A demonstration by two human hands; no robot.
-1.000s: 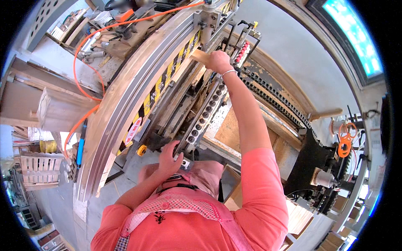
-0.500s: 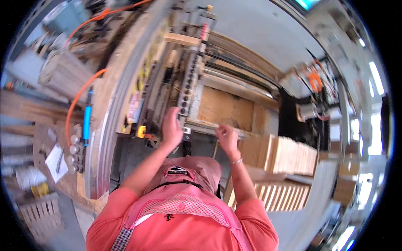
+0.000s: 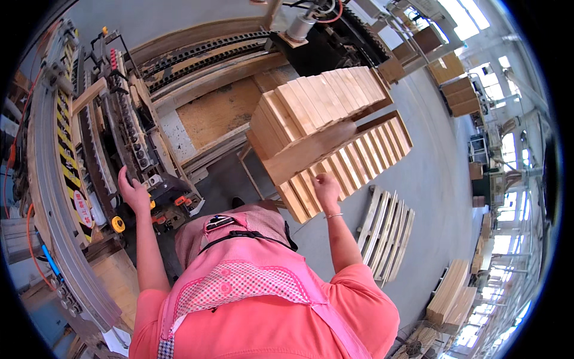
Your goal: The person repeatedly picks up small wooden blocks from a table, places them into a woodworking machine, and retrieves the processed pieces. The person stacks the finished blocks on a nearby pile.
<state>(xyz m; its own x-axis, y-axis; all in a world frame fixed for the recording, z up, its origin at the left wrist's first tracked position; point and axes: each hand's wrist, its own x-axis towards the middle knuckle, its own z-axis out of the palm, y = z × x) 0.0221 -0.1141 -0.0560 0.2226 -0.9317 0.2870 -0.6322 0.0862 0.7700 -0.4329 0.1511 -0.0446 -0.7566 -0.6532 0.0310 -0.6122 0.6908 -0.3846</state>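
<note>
My left hand (image 3: 134,192) is open, fingers stretched out, beside the rail with a row of dark round holes (image 3: 134,134) on the machine. It appears to hold nothing. My right hand (image 3: 326,190) is closed, its fingers curled in at the near edge of a lower row of spaced wooden boards (image 3: 365,157). What it grips, if anything, is hidden under the fingers. Directly beyond that row stands a tightly packed stack of pale wooden boards (image 3: 329,96). A brown panel (image 3: 311,149) lies between the two groups.
Past the stack, the machine has a wood-lined bed (image 3: 221,116) and a grey cylinder (image 3: 300,27). A yellow-and-black striped strip (image 3: 70,161) and a yellow knob (image 3: 118,224) lie left of my left hand. A slatted pallet (image 3: 387,233) is on the floor at right.
My view has swung to the right. My right hand has moved from the machine bed's near edge to the lower row of boards. My left hand remains by the holed rail.
</note>
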